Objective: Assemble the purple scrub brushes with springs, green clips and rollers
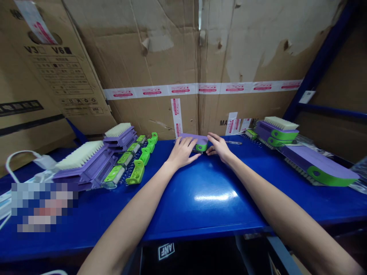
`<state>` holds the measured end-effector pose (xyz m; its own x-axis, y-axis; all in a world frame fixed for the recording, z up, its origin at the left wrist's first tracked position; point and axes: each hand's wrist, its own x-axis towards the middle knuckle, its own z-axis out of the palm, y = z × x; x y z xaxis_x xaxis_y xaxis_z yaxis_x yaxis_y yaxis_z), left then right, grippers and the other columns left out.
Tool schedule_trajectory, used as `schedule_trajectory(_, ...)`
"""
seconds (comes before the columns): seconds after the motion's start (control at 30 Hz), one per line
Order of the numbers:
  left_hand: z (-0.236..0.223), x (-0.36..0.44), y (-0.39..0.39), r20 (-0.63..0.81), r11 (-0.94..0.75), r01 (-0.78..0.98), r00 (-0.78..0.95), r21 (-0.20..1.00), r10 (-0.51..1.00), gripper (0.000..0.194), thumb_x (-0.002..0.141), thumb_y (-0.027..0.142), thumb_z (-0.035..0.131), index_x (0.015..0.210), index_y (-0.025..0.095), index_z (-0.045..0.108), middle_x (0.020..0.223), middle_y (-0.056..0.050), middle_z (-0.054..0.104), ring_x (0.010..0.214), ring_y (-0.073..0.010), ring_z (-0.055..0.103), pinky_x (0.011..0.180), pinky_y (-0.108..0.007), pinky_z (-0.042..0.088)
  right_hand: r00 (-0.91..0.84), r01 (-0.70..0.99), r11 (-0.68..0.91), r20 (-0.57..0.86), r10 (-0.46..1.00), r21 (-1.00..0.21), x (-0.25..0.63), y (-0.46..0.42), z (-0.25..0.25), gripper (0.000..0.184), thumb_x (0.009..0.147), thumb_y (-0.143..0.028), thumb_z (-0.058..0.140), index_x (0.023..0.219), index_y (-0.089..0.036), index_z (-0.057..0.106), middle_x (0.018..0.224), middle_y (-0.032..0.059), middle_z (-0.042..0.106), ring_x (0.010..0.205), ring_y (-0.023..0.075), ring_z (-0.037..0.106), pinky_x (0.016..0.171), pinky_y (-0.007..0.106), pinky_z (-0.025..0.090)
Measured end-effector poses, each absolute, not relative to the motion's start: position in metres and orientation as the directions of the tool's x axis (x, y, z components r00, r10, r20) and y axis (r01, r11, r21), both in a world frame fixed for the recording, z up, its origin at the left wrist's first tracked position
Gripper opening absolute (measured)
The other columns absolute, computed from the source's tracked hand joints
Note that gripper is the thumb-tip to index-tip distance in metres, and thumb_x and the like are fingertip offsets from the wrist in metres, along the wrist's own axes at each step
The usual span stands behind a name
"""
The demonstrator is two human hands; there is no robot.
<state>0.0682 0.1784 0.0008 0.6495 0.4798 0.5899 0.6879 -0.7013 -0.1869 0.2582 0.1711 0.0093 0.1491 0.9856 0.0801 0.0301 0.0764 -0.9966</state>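
Note:
A purple brush [202,140] with a green end piece and short bristles underneath lies on the blue table [212,214], near the back wall. My left hand [183,151] is closed over its top and front, the fingers laid across the purple surface and the thumb low in front. At the brush's right end, my right hand [219,148] has its curved fingers against the purple edge and the green piece. The far side of the brush is hidden. Just right of my right hand lies a thin clear tool [233,143].
Loose green end pieces [135,172] stand in a row at left, beside several green-and-grey parts [114,173]. Behind them are stacked purple housings [93,168] with cream bristle blocks [80,153]. More purple-green brushes [329,162] lie at right. Cardboard [149,61] closes off the back.

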Motion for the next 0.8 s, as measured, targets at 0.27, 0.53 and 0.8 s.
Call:
schedule_trajectory(0.27, 0.008, 0.068, 0.169, 0.603, -0.760, 0.620, 0.687, -0.195, 0.405, 0.065, 0.081, 0.064, 0.048, 0.125, 0.016, 0.053, 0.120, -0.014, 0.059, 0.114, -0.0288, 0.052, 0.108, -0.050, 0.024, 0.321, 0.170, 0.129, 0.179, 0.930, -0.977, 0.268, 0.179, 0.004, 0.033, 0.089, -0.040, 0.044, 0.103, -0.015, 0.061, 0.060, 0.0012, 0.061, 0.038, 0.0092, 0.048, 0.037, 0.020, 0.038)
schedule_trajectory(0.53, 0.007, 0.070, 0.171, 0.548, -0.779, 0.573, 0.749, -0.255, 0.372, 0.048, 0.082, 0.014, 0.044, 0.129, 0.023, 0.052, 0.126, -0.012, 0.057, 0.119, -0.0253, 0.049, 0.106, -0.049, 0.028, 0.289, 0.184, 0.171, 0.219, 0.932, -0.968, 0.266, 0.181, 0.001, 0.036, 0.086, -0.047, 0.046, 0.099, -0.016, 0.061, 0.062, 0.0016, 0.060, 0.040, 0.0099, 0.050, 0.037, 0.020, 0.038)
schedule_trajectory(0.8, 0.001, 0.067, 0.179, 0.583, -0.694, 0.686, 0.663, -0.219, 0.470, 0.040, 0.089, 0.026, 0.042, 0.125, 0.015, 0.054, 0.111, -0.014, 0.064, 0.103, -0.0261, 0.057, 0.100, -0.048, 0.033, 0.318, 0.202, 0.166, 0.225, 0.921, -0.965, 0.270, 0.185, -0.005, 0.046, 0.083, -0.049, 0.051, 0.117, -0.019, 0.055, 0.106, 0.0091, 0.063, 0.045, 0.0062, 0.055, 0.036, 0.019, 0.041)
